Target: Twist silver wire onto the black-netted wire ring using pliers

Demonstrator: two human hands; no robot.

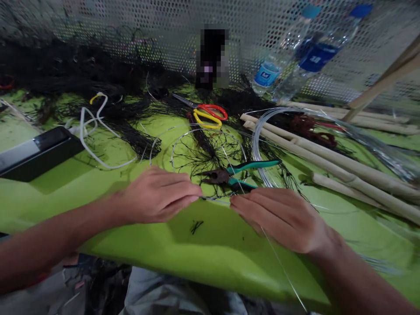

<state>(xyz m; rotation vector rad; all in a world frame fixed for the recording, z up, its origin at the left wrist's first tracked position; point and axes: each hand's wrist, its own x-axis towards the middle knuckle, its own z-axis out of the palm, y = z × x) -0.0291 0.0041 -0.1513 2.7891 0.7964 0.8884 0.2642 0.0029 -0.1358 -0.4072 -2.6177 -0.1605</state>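
My left hand [164, 196] is closed, pinching a thin metal wire [216, 200] between thumb and fingers. My right hand [278, 216] grips the same wire a short way to the right, fingers pressed together. A loose length of wire trails from beneath the right hand toward the bottom edge. Just beyond the hands, black netting [212, 154] spreads inside a wire hoop [173, 151]. Pliers [220, 176] with green and black handles lie over the net, jaws pointing left, close to both hands. Scissors [210, 114] with red and yellow handles rest behind the hoop.
A coil of wire [257, 140] and several wooden sticks [344, 173] lie at the right. Two water bottles [267, 74] lean on the perforated panel [252, 26]. On the left are a white hanger [83, 140] and a dark box [42, 153]. The green table [157, 258] ends near my lap.
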